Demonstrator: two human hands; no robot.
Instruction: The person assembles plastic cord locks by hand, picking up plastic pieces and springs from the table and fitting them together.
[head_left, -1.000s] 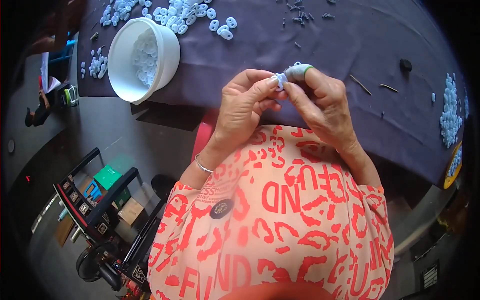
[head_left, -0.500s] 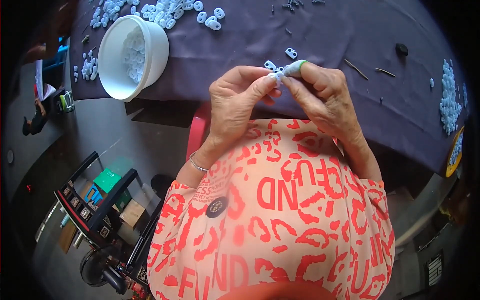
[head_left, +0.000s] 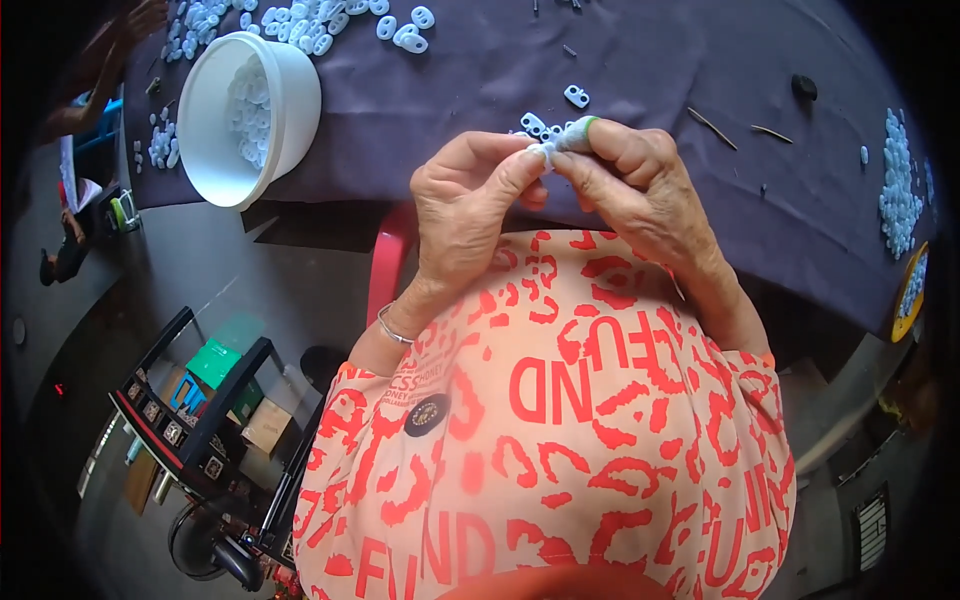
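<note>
My left hand (head_left: 462, 200) and my right hand (head_left: 645, 195) meet above the table's near edge, fingertips pinched together. Between them sits a small white plastic piece (head_left: 546, 150), mostly covered by the fingers, so its exact shape cannot be told. A whitish finger cover (head_left: 574, 135) with a green rim wraps a finger of my right hand. Just beyond the fingertips lie several white two-holed plastic pieces with dark holes (head_left: 533, 123). Another such piece (head_left: 577, 96) rests a little farther off.
At the left stands a white tub (head_left: 305, 110) with white pieces inside. Loose white oval pieces (head_left: 300, 30) spread behind it. Rightward are two thin sticks (head_left: 712, 128), a dark lump (head_left: 803, 87), and a heap of small whitish pieces (head_left: 900, 190). Another person's hand (head_left: 148, 18) shows far left.
The view has shifted slightly, so the table things sit a little farther left and higher. Both hands keep their pinch on the small piece; another person's hand has come into view at far left.
</note>
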